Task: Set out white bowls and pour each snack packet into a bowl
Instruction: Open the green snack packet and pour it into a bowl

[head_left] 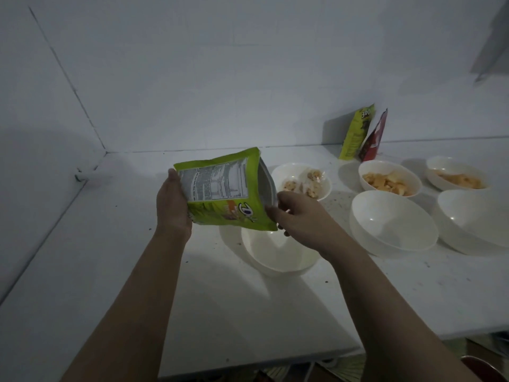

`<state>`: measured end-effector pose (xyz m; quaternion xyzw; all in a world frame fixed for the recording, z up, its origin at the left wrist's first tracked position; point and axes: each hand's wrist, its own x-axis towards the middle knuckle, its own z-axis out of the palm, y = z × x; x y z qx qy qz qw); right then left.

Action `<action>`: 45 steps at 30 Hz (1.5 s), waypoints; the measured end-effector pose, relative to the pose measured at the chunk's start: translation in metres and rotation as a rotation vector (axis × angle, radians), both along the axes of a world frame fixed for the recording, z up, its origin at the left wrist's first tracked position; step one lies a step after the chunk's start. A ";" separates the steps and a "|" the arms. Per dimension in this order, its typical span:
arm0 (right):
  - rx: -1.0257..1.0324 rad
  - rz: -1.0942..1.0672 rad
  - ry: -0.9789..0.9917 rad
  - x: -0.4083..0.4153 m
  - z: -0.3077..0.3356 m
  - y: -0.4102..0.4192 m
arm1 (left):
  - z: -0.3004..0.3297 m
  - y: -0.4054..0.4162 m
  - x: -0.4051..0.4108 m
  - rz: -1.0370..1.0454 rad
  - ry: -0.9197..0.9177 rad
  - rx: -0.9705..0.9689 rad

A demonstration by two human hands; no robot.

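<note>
Just below both hands, an empty white bowl [278,255]: left hand [172,208] and right hand [296,215] grip the green packet [225,188], so we judge tipping it mouth-down comes next.

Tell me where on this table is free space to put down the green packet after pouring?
Bare table lies left of the near bowl, toward the wall corner, and in front of it by the table's near edge. The right side is crowded: five bowls, two packets by the wall.

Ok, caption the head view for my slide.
Both hands, left and right, hold a green snack packet over an empty white bowl.
</note>
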<state>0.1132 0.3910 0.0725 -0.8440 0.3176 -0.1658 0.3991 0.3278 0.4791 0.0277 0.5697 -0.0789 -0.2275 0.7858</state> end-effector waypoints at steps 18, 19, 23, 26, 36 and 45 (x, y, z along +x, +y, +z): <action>-0.126 -0.195 -0.385 0.003 -0.004 -0.005 | 0.018 0.019 -0.033 0.261 -0.617 0.210; -0.128 -0.197 -0.378 0.002 -0.003 -0.005 | 0.019 0.020 -0.033 0.258 -0.637 0.214; -0.194 -0.199 -0.301 0.000 -0.004 -0.004 | 0.023 0.021 -0.037 0.248 -0.683 0.225; -0.232 -0.219 -0.265 -0.001 -0.004 -0.005 | 0.026 0.020 -0.040 0.243 -0.712 0.222; -0.343 -0.190 -0.204 -0.002 -0.005 -0.013 | 0.032 0.019 -0.040 0.229 -0.773 0.260; -0.248 -0.224 -0.265 -0.005 -0.008 -0.016 | 0.037 0.014 -0.041 0.210 -0.818 0.265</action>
